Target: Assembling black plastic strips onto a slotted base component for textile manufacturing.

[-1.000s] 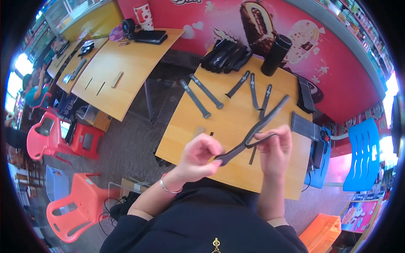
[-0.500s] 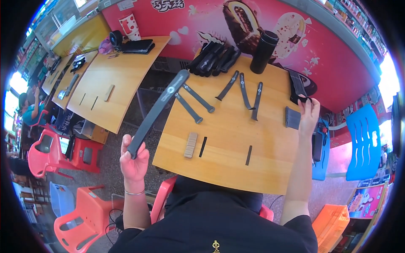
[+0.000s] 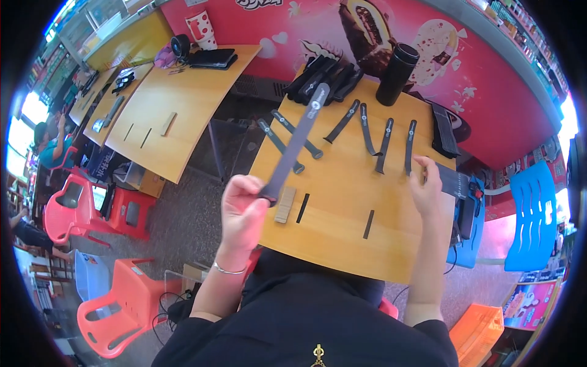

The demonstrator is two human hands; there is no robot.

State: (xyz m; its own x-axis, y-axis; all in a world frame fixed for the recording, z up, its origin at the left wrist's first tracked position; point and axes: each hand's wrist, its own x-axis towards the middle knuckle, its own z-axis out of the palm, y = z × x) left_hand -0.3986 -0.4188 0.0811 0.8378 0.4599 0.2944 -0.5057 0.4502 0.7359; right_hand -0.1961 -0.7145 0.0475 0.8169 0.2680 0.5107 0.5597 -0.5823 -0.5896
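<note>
My left hand is raised over the table's near left side, thumb and fingers pinching the lower end of a long dark grey strap. The strap slants up and away, with white print near its rounded far end. My right hand is at the table's right side, fingers bent around the near end of another dark strap; the exact contact is partly hidden. Other straps lie spread out: a pair at the left, and several more, including one strap, toward the middle.
A pile of black straps and a black bottle stand at the table's far side. A black stack lies far right. A ribbed tan block sits near two dark slots. Another table and a red chair are leftward.
My left hand has moved right and over the table with its strap. My right hand has come left from the black stack, and a strap now shows at its fingers. The view has shifted slightly.
</note>
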